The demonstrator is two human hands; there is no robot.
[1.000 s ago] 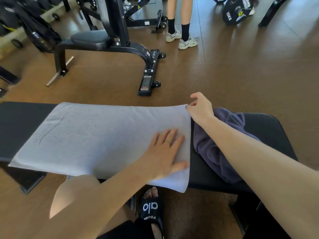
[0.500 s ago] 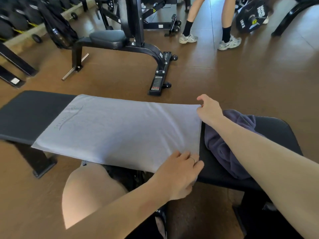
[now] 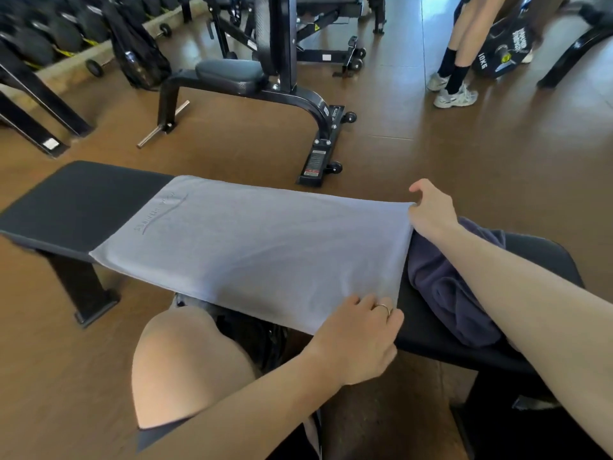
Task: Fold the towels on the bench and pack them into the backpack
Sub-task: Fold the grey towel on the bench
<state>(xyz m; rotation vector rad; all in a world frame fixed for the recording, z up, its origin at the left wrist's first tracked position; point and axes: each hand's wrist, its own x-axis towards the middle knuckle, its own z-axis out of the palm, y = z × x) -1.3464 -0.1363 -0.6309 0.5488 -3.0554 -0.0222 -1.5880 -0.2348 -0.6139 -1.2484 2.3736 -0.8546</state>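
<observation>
A light grey towel [image 3: 258, 247] lies flat along the black bench [image 3: 76, 204], its near edge hanging a little over the front. My left hand [image 3: 361, 333] pinches the towel's near right corner. My right hand [image 3: 431, 210] pinches its far right corner. A crumpled dark purple towel [image 3: 451, 283] sits on the bench just right of the grey one, partly under my right forearm. A black bag [image 3: 139, 51] leans by the dumbbell rack at the far left.
My bare knee [image 3: 185, 360] is below the bench front. A black adjustable weight bench [image 3: 252, 81] stands behind on the brown floor. Another person's legs [image 3: 454, 68] stand at the far right near a weight plate [image 3: 504, 48]. Dumbbells [image 3: 36, 38] line the far left.
My left hand slid off the towel's top down to its near right corner and closed on it. My right hand kept its hold on the far corner. The view shifted, so the bench sits lower.
</observation>
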